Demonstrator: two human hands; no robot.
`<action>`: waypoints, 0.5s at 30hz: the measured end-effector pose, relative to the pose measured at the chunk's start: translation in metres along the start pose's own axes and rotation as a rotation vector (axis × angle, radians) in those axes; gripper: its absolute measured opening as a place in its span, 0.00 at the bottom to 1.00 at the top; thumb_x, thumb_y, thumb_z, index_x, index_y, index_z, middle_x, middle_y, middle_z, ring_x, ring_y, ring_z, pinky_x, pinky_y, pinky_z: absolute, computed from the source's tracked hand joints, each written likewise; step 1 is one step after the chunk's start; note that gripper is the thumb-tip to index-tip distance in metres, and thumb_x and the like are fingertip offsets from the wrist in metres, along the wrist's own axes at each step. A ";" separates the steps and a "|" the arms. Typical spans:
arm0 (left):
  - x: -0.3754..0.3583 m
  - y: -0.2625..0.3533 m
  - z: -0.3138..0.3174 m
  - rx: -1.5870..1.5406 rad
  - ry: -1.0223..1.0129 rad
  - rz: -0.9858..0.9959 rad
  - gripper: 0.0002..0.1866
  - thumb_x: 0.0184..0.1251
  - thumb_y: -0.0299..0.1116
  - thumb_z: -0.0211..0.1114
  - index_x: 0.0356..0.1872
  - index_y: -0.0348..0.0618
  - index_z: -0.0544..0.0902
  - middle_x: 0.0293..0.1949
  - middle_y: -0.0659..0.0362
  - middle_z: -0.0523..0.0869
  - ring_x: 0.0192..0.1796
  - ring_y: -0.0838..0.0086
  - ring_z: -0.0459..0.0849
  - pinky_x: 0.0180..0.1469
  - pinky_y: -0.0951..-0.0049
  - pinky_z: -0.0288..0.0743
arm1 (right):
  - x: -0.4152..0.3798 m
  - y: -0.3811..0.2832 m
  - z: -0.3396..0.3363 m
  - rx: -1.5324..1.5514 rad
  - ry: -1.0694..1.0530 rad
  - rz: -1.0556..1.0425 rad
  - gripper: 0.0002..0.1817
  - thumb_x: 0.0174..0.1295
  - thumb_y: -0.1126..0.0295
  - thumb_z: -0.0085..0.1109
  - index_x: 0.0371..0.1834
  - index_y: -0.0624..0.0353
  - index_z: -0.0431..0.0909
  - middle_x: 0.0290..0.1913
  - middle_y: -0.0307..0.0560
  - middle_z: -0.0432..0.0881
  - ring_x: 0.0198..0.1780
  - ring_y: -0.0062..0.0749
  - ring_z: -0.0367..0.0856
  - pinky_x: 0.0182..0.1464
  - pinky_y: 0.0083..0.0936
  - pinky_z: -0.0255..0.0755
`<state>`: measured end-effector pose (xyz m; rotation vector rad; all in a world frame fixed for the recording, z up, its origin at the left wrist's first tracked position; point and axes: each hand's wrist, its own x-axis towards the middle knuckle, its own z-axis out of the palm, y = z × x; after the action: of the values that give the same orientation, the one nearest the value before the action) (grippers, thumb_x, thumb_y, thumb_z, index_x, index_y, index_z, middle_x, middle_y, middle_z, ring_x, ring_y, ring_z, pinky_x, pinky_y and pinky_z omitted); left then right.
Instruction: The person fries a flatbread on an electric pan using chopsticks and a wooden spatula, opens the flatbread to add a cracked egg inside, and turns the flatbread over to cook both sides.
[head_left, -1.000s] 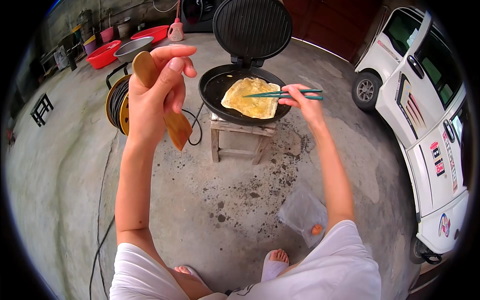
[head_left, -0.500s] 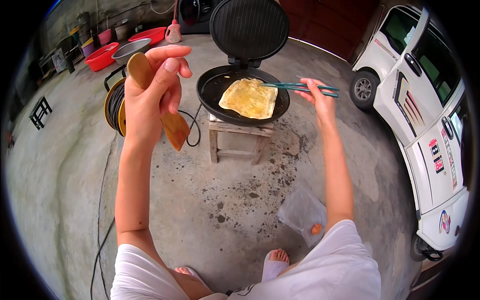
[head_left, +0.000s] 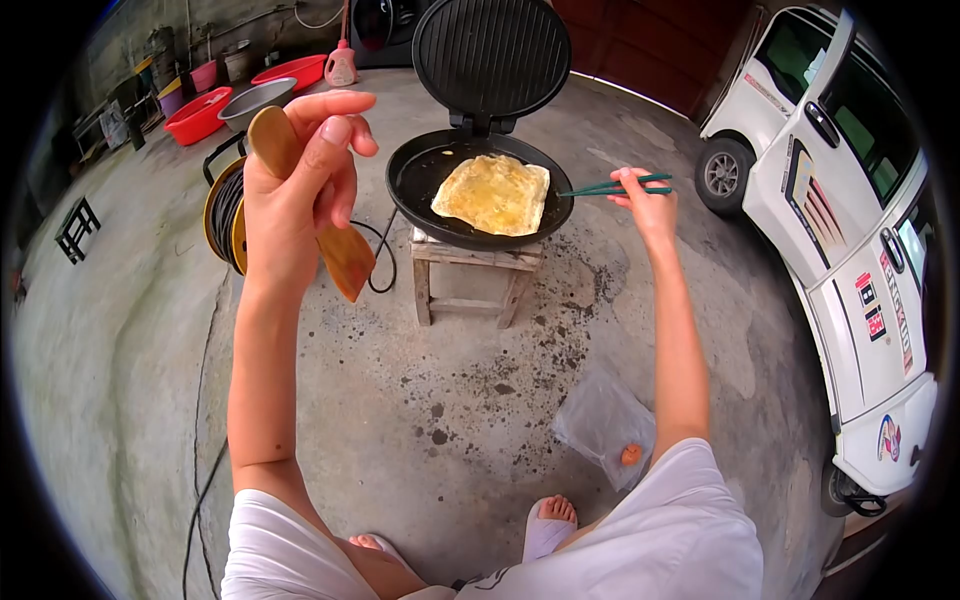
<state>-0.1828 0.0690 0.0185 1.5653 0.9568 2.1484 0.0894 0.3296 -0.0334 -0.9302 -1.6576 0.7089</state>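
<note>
A golden, roughly square flatbread lies in the round black electric griddle, whose ribbed lid stands raised at the back. My left hand is closed around a wooden spatula, held upright to the left of the griddle with its blade pointing down. In my right hand is a pair of dark green chopsticks. Their tips are at the griddle's right rim, apart from the flatbread. The palm side of my left hand partly hides the spatula's middle.
The griddle rests on a wooden stool. Left of it stands a yellow cable reel; red and grey basins sit farther back. A white vehicle is on the right. A plastic bag lies on the concrete floor.
The chopsticks have moved right, from the flatbread's upper right edge to the griddle's rim. My left hand keeps the spatula in nearly the same place.
</note>
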 end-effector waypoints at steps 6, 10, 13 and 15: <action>0.000 -0.002 -0.001 0.024 -0.011 -0.013 0.12 0.69 0.34 0.52 0.47 0.38 0.76 0.32 0.63 0.75 0.15 0.90 0.60 0.17 0.90 0.51 | -0.001 0.002 0.005 0.030 -0.059 0.022 0.12 0.60 0.67 0.57 0.33 0.67 0.82 0.29 0.47 0.83 0.26 0.27 0.83 0.30 0.19 0.78; -0.001 -0.002 -0.001 0.027 -0.005 -0.017 0.12 0.69 0.34 0.52 0.47 0.38 0.76 0.31 0.63 0.75 0.15 0.90 0.60 0.17 0.90 0.51 | -0.004 -0.013 0.001 -0.005 -0.151 0.077 0.11 0.60 0.68 0.57 0.33 0.67 0.82 0.29 0.46 0.83 0.27 0.26 0.82 0.31 0.19 0.78; -0.001 -0.002 0.001 0.002 -0.002 -0.012 0.12 0.68 0.33 0.53 0.46 0.37 0.77 0.30 0.63 0.77 0.15 0.90 0.62 0.17 0.90 0.52 | -0.006 -0.014 0.004 -0.071 -0.171 0.054 0.10 0.59 0.69 0.57 0.33 0.67 0.82 0.29 0.45 0.83 0.28 0.25 0.82 0.31 0.20 0.78; -0.001 -0.002 0.002 -0.004 -0.003 -0.007 0.12 0.68 0.33 0.54 0.45 0.37 0.78 0.29 0.63 0.79 0.15 0.91 0.64 0.17 0.90 0.53 | -0.004 -0.010 0.005 -0.160 -0.150 0.022 0.10 0.59 0.70 0.56 0.33 0.67 0.82 0.29 0.45 0.83 0.29 0.25 0.82 0.32 0.20 0.79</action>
<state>-0.1810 0.0707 0.0171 1.5602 0.9552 2.1419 0.0832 0.3210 -0.0286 -1.0304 -1.8603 0.6816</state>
